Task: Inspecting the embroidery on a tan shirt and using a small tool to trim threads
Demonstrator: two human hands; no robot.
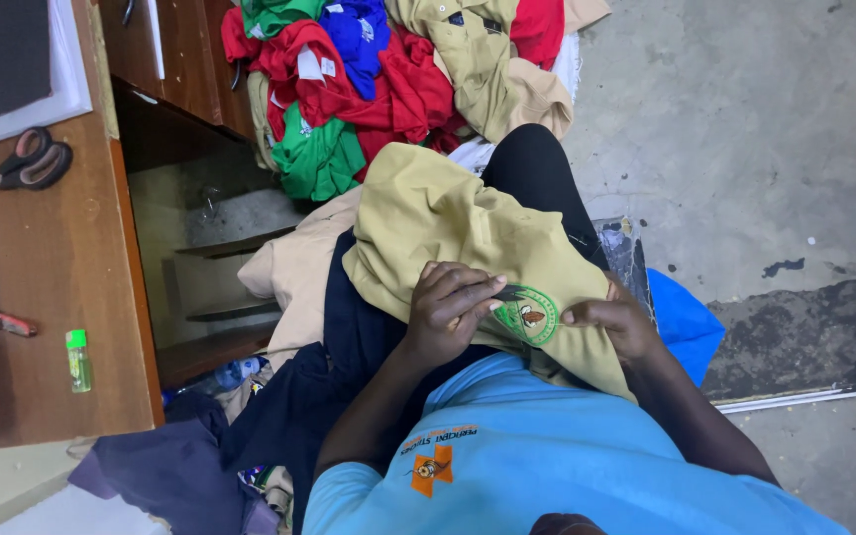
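We pinch the tan cotton shirt [448,223] with our left hand [448,307] and right hand [618,327], both gripping beside its round green badge [527,315] to stretch it flat.

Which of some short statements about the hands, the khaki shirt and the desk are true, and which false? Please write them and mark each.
1. Both hands, left hand and right hand, touch the khaki shirt. True.
2. The round badge on it is red. False: green.
3. Scissors lie on the wooden desk. True.
4. The pile of clothes holds only khaki pieces. False: also red, green and blue.
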